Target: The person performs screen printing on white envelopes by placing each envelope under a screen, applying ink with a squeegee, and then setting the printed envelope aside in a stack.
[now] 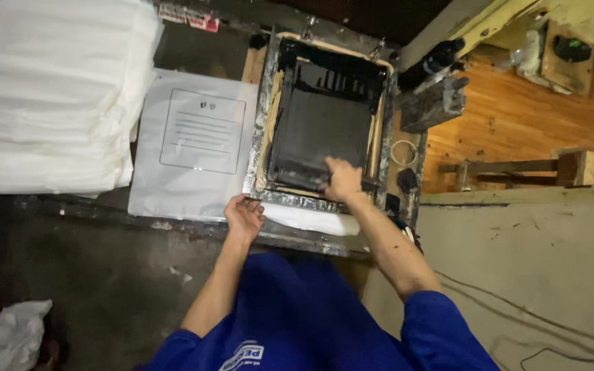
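Head view looks straight down on a dark, ink-stained worktop [91,275] where a rectangular screen-printing frame with a metal rim and black-inked mesh [324,124] lies near the middle of the far edge. The frame's right side runs close along the worktop's right edge, where a roll of pale tape [401,152] and dark ink-smeared tools [433,103] crowd the narrow strip; little free room shows there. To the frame's left, touching its rim, lies a flat white printed sheet with a grey outlined text box [197,148], and beyond that, at the far left corner, a tall stack of folded white fabric [49,96] is cut off by the picture's edge. The near left part of the worktop is bare dark surface, with a crumpled white cloth [8,336] at the bottom left corner.

The right hand [344,180] is closed over the handle of a dark squeegee [304,180] lying across the near end of the mesh; the fingers wrap it, though the blade's edge blends into the black ink and is hard to make out. The left hand [244,216] rests at the frame's near left corner, fingers curled onto the rim; whether they pinch it or only press cannot be told. A white strip of material [311,220] shows beneath the frame's near edge, mostly hidden. Blue sleeves fill the bottom of the view.
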